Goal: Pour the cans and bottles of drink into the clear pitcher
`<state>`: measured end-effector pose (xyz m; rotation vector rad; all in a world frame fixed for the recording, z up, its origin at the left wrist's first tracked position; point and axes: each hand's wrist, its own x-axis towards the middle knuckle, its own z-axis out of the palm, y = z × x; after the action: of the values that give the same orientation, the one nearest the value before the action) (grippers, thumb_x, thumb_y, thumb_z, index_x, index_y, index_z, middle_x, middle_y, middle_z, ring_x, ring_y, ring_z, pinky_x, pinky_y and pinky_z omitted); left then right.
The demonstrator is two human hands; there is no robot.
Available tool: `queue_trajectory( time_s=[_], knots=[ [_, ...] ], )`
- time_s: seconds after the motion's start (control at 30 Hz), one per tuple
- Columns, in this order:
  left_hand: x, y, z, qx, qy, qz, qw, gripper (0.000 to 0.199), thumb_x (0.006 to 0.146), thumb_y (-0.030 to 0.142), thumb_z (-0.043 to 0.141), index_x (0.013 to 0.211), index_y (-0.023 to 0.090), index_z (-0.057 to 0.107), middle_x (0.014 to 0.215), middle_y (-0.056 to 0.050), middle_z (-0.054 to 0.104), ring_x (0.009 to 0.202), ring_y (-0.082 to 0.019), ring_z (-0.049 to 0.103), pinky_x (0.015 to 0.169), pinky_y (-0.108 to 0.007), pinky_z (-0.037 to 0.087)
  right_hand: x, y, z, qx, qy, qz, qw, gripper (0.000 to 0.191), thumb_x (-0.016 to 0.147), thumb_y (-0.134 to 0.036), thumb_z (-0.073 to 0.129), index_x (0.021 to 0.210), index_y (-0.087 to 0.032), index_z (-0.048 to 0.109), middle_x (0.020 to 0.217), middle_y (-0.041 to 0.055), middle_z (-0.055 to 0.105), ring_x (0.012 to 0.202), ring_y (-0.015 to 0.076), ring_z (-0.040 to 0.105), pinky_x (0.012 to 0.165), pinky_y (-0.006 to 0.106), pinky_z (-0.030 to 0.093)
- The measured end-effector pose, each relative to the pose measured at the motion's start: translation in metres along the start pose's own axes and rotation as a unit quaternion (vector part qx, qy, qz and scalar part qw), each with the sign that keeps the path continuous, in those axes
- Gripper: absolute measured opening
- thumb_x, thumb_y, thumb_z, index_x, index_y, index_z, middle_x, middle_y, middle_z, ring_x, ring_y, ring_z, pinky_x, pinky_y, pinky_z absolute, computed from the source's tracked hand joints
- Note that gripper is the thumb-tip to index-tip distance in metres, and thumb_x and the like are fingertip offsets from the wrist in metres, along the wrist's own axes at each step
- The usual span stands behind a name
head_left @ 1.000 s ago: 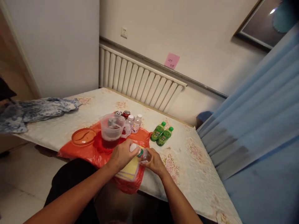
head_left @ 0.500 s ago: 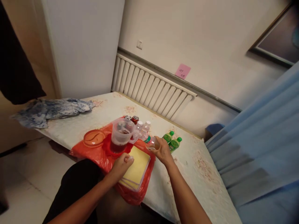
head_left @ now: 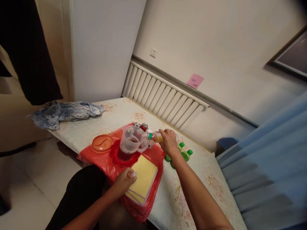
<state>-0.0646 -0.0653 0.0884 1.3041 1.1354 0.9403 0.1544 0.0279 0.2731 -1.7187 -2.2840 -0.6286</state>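
Note:
My right hand [head_left: 169,140] grips a clear plastic bottle [head_left: 157,137] with a green label and yellowish drink inside. It is tipped nearly level, neck toward the clear plastic pitcher [head_left: 129,140]; whether its mouth is over the rim is hard to tell. Dark reddish-brown liquid fills the pitcher's lower part, and it stands in a red scalloped dish [head_left: 115,153]. My left hand [head_left: 125,180] is closed around a small white bottle cap [head_left: 133,174], above a stack of yellow sheets [head_left: 145,175].
An orange lid [head_left: 102,143] lies left of the pitcher on a red plastic bag [head_left: 94,158]. Behind are cans [head_left: 144,126] and clear bottles partly hidden. Green-capped bottles [head_left: 187,155] stand right, by my forearm. Crumpled blue-white cloth [head_left: 72,113] lies at the far left of the table.
My right hand has raised the bottle and tipped it further toward the pitcher. My left hand still pinches the cap near the yellow sheets. The whole view has shifted slightly.

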Motion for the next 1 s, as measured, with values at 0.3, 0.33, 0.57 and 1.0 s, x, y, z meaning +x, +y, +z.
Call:
queue_trajectory(
  time_s=[0.3, 0.33, 0.57, 1.0],
  knots=[
    [0.005, -0.014, 0.003, -0.015, 0.018, -0.015, 1.000, 0.033, 0.064, 0.048, 0.061, 0.081, 0.020, 0.055, 0.067, 0.007, 0.046, 0.063, -0.014, 0.046, 0.060, -0.027, 0.036, 0.025, -0.004, -0.014, -0.066, 0.012, -0.072, 0.995, 0.048, 0.089, -0.013, 0.054, 0.136, -0.020, 0.061, 0.118, 0.0159, 0.058, 0.110, 0.0321, 0.043, 0.105, 0.047, 0.027],
    [0.005, -0.014, 0.002, -0.016, 0.016, -0.017, 1.000, 0.032, 0.064, 0.047, 0.062, 0.081, 0.020, 0.056, 0.067, 0.006, 0.046, 0.063, -0.014, 0.047, 0.060, -0.027, 0.036, 0.027, -0.005, -0.015, -0.072, 0.011, -0.079, 0.994, 0.049, 0.089, -0.012, 0.054, 0.137, -0.020, 0.061, 0.119, 0.0164, 0.058, 0.111, 0.0323, 0.043, 0.107, 0.049, 0.025],
    [0.003, -0.009, 0.002, -0.019, 0.016, -0.021, 0.999, 0.031, 0.063, 0.046, 0.062, 0.080, 0.021, 0.056, 0.066, 0.006, 0.046, 0.063, -0.014, 0.045, 0.060, -0.027, 0.035, 0.038, -0.014, -0.026, -0.113, 0.012, -0.117, 0.987, 0.049, 0.091, -0.008, 0.049, 0.137, -0.020, 0.060, 0.121, 0.0161, 0.058, 0.117, 0.0323, 0.042, 0.117, 0.055, 0.015],
    [0.007, -0.017, 0.003, -0.029, 0.012, -0.015, 0.999, 0.031, 0.065, 0.046, 0.062, 0.081, 0.021, 0.055, 0.066, 0.007, 0.044, 0.062, -0.013, 0.042, 0.059, -0.026, 0.033, 0.049, -0.029, -0.036, -0.119, 0.012, -0.167, 0.979, 0.038, 0.099, -0.013, 0.046, 0.132, -0.022, 0.062, 0.118, 0.0145, 0.059, 0.120, 0.0303, 0.041, 0.120, 0.059, 0.014]
  ],
)
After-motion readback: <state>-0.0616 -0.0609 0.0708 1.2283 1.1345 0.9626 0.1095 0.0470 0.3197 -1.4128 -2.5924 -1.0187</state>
